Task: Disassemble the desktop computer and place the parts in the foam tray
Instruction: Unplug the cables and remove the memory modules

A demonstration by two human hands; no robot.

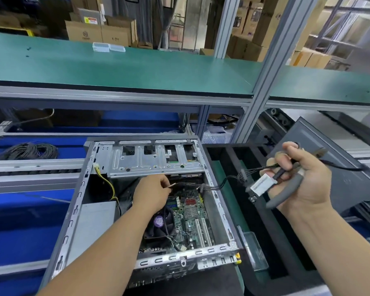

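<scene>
Two bare forearms reached in from below. The left hand [152, 192] was down inside the open computer case [137, 201], fingers pinched on a thin wire above the motherboard [192, 212]. The right hand [297, 180] was up over the black foam tray [239, 208], beside the case, fist closed on a bundle of cables [263, 184] trailing back into the case.

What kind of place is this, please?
Probably a factory or warehouse workstation for taking apart electronics: a green-matted bench shelf on aluminium framing, stacked cardboard boxes behind, and an opened computer case beside a foam tray.
</scene>
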